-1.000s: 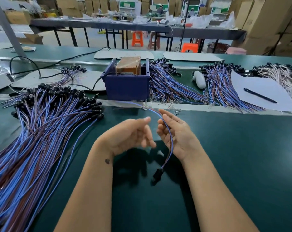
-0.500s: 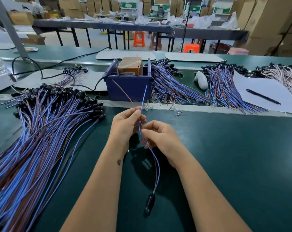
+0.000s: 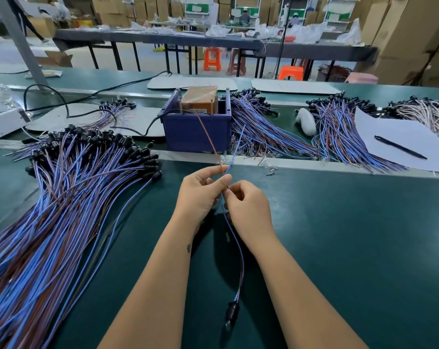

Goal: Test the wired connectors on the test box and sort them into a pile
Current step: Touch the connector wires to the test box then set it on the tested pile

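The left hand (image 3: 200, 195) and the right hand (image 3: 248, 210) sit close together, almost touching, and both pinch the same wired connector (image 3: 232, 314) near its top. The left hand's fingers and thumb are curled round the wires, and the right hand pinches them just below. From the hands, a brown wire (image 3: 208, 137) and a blue wire (image 3: 236, 149) stick up and away, spread apart like a fork. Below the hands, the wires hang down toward the person and end in a black plug lying on the green surface (image 3: 352, 248). Just past the hands stands the blue test box (image 3: 195, 132). The brown tip looks close to it, but I cannot tell if it touches. This looks like the testing step. Next, both wire ends likely need to reach the box's contacts. Off to the left hand's side lies the big pile (image 3: 62, 210) where this one probably goes after.
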`<action>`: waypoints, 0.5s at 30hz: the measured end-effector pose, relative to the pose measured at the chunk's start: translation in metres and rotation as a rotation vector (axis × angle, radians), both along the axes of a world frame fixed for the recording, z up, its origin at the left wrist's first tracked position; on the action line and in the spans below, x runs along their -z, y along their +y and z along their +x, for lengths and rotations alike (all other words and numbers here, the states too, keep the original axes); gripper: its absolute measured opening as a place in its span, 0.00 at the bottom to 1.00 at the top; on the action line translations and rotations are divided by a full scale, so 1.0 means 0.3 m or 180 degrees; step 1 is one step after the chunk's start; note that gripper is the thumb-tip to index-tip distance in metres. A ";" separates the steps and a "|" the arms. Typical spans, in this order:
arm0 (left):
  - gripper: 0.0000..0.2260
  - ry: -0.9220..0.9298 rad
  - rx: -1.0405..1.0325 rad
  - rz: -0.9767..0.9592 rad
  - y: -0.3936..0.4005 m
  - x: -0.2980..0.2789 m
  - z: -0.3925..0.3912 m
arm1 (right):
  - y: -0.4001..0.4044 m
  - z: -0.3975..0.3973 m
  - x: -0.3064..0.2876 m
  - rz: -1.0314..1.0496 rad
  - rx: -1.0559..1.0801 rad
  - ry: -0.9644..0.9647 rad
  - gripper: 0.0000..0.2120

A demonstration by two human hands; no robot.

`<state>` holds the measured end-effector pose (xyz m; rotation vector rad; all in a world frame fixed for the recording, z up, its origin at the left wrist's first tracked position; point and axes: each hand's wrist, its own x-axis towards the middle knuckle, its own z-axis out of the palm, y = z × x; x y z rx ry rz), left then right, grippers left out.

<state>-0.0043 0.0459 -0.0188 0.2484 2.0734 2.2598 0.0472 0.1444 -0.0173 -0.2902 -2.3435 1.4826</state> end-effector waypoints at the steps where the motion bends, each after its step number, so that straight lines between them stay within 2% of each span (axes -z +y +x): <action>1: 0.07 0.0041 -0.0032 -0.0029 0.007 0.004 0.000 | 0.000 -0.002 0.000 0.0005 0.0028 -0.0036 0.10; 5: 0.06 0.0156 -0.0247 -0.0154 0.023 0.015 -0.002 | -0.032 -0.024 -0.013 0.0043 0.0133 -0.0081 0.05; 11: 0.07 0.0083 -0.0651 0.0013 -0.015 0.021 -0.030 | -0.142 -0.067 -0.027 -0.0582 0.0137 0.0085 0.04; 15: 0.09 0.0174 -0.0825 -0.0034 -0.023 0.017 -0.032 | -0.110 -0.067 -0.024 -0.0539 -0.0019 0.0232 0.06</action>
